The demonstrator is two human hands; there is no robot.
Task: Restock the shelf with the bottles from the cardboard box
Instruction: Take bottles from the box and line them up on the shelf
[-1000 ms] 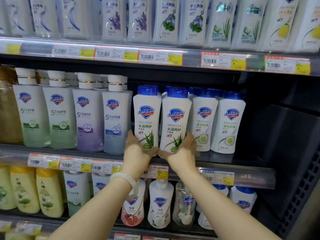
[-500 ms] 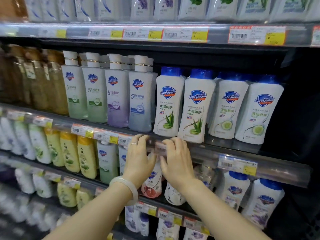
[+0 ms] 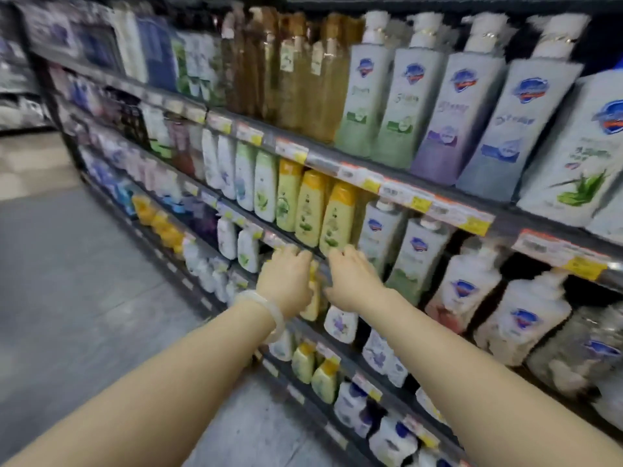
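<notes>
While both hands (image 3: 285,284) (image 3: 350,281) hover empty, fingers loosely curled, at the shelf's (image 3: 397,183) front edge, fetching box bottles likely comes next.

1. Both hands are stretched forward, empty, toward the shelf edge (image 3: 303,251), and nothing is gripped by them.
2. The left hand (image 3: 286,281), with a pale bangle (image 3: 266,313) at the wrist, is seen just below this edge; its fingers are slightly bent.
3. The right hand (image 3: 350,278) is placed just beside it, fingers relaxed.
4. Three yellow bottles (image 3: 310,210) are standing directly above the edge.
5. The picture is blurred.
</notes>
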